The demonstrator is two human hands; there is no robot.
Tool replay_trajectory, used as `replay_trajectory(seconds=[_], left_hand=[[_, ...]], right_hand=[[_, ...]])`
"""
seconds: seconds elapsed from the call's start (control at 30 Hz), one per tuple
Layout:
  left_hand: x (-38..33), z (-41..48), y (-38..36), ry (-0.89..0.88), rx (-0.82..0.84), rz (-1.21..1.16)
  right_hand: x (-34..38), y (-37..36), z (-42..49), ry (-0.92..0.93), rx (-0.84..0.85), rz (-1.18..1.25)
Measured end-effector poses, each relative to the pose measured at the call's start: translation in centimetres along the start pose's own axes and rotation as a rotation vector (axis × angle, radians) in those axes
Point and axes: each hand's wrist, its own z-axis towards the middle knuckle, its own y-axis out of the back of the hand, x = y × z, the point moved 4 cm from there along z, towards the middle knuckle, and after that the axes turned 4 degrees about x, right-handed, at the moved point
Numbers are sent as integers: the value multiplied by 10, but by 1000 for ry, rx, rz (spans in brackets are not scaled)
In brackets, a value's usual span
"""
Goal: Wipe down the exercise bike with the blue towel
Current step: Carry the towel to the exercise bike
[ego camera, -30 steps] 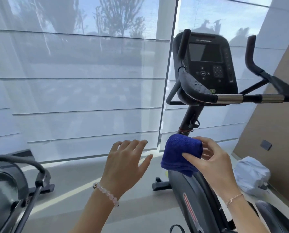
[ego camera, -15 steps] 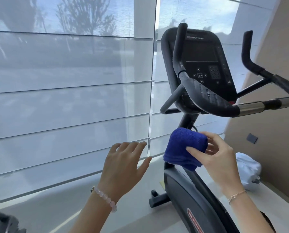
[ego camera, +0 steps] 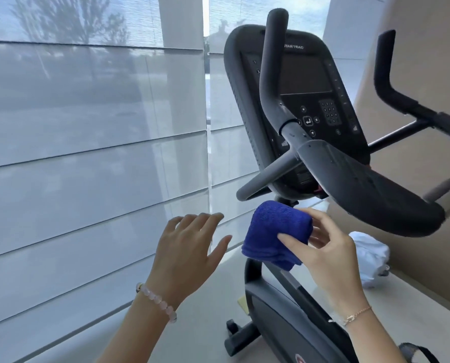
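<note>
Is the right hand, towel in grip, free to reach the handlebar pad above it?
Probably yes: the right hand holds the blue towel just below the handlebar pad, with nothing visible between them.

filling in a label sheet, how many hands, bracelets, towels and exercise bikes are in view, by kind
hands: 2 (left hand, right hand)
bracelets: 2 (bead bracelet, chain bracelet)
towels: 1 (blue towel)
exercise bikes: 1 (exercise bike)
total: 6

A gym: an exercise bike (ego camera: pixel 310 179) (console, handlebars) stands beside tall, blind-covered windows (ego camera: pixel 87 153).
</note>
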Motion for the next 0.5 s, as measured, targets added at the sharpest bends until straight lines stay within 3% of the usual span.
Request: replay_trajectory(seconds=[0.23,0.5], left_hand=[[27,44,-39,-84,32,-75],[37,95,-73,-301,66,-218]], right_hand=[[-10,-4,14,-81,-113,-43],[-2,-18,18,-142,-346,-135]])
